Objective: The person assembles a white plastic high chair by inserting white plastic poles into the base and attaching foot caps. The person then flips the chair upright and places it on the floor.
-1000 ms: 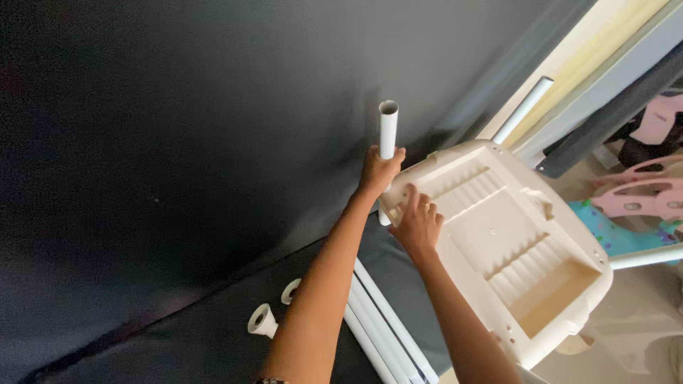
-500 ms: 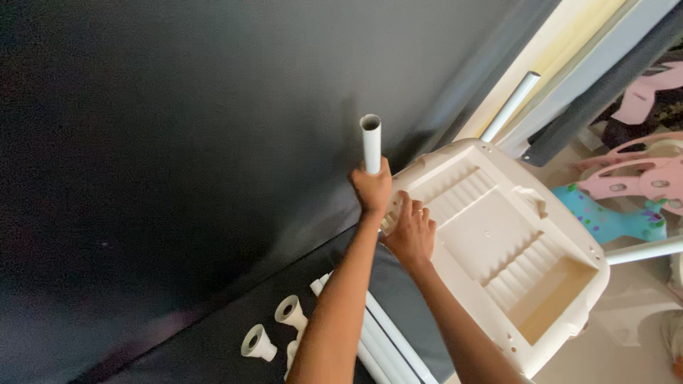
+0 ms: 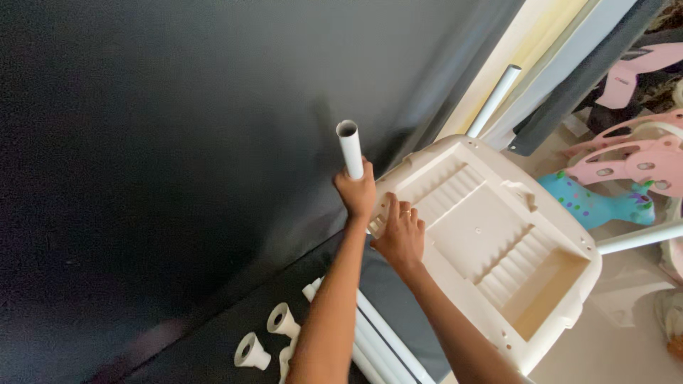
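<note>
L hand (image 3: 356,190) grips white tube (image 3: 349,148) — R hand (image 3: 400,235) flat on cream plastic seat (image 3: 491,242).

White cones (image 3: 269,334) on dark mat (image 3: 142,156)

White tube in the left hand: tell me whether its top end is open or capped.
Open. The white tube, gripped by the left hand, shows a dark hollow ring at its top end, with no cap on it.

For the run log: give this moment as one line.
left hand: grips white tube, upright | right hand: flat on cream plastic base | nearby: white caps, spare tubes | backdrop: dark mat
</note>
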